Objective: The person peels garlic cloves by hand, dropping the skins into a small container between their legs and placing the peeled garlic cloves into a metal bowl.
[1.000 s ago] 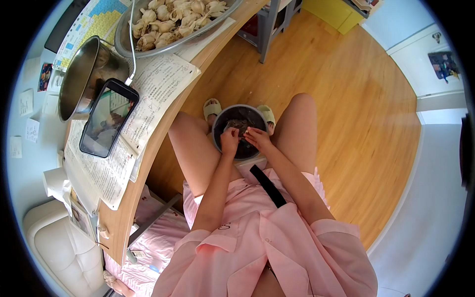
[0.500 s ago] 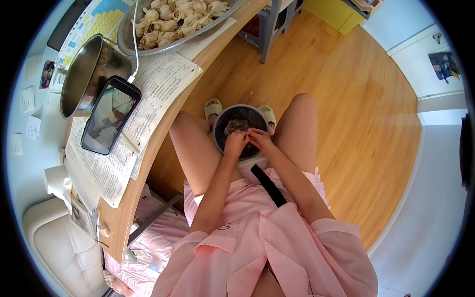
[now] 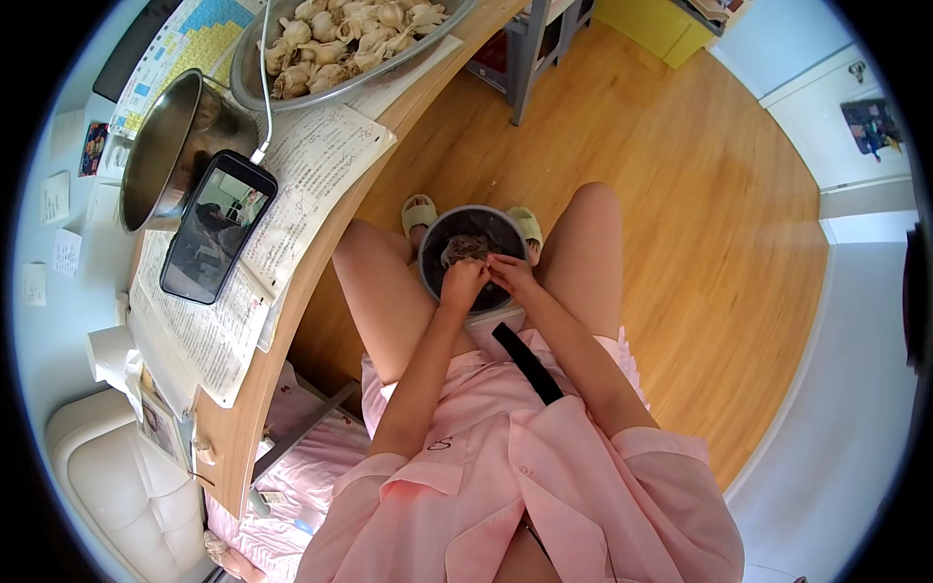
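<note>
Over a dark round bin (image 3: 507,231) between my knees, my left hand (image 3: 465,283) and my right hand (image 3: 512,274) meet with fingers closed in a pinch. Whatever they hold between the fingertips is too small and covered to make out. Inside the bin, just beyond my fingers, lies a crumpled brownish heap (image 3: 465,248). Up on the desk, a large metal basin (image 3: 243,80) is piled with garlic bulbs (image 3: 340,44), away from both hands.
A deep steel pot (image 3: 155,146) and a phone (image 3: 216,228) on a white cable rest on printed sheets (image 3: 316,160) along the wooden desk (image 3: 277,364) at left. Slippered feet flank the bin. A grey stand (image 3: 525,73) and yellow box (image 3: 651,29) are at the far side.
The picture on the phone screen is different. My hands stay together over the bin, with hardly any visible shift.
</note>
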{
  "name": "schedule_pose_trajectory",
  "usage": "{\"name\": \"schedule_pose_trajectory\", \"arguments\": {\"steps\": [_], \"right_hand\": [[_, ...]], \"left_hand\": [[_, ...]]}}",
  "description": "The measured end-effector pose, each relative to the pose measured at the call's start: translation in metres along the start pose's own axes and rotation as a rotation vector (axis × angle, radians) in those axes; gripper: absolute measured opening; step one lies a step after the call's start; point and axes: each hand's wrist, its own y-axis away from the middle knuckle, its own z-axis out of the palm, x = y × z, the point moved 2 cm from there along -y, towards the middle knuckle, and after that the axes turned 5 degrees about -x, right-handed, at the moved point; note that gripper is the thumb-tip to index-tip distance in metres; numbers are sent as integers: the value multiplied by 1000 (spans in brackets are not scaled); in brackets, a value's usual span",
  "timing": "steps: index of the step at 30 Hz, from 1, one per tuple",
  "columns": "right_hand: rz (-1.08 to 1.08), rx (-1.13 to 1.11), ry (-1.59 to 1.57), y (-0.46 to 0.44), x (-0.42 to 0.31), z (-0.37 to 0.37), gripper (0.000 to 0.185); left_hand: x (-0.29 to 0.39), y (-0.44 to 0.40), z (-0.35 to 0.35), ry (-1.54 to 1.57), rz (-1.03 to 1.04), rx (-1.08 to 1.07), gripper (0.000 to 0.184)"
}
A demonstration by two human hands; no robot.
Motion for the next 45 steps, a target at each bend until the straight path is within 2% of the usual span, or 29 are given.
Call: {"name": "schedule_pose_trajectory", "arguments": {"steps": [12,18,24,27,33,39,45], "right_hand": [[66,4,48,-2,1,-3,27],[110,-75,54,-1,-1,-6,27],[97,-96,-16,2,-6,1,25],[101,-118,-54,4,-10,3,26],[115,-186,-64,6,-11,4,27],[59,-192,-73,4,-8,7,28],[-62,-192,-123,2,-7,6,33]], "left_hand": [[0,3,8,-183,39,-71,15],[2,4,-1,-144,114,72,13],[-3,3,-8,146,-32,185,12],[-7,2,-13,317,-25,255,12],[-16,-1,-13,458,-126,275,11],[-20,-2,-6,329,-134,334,13],[-37,-5,5,408,-240,222,14]]}}
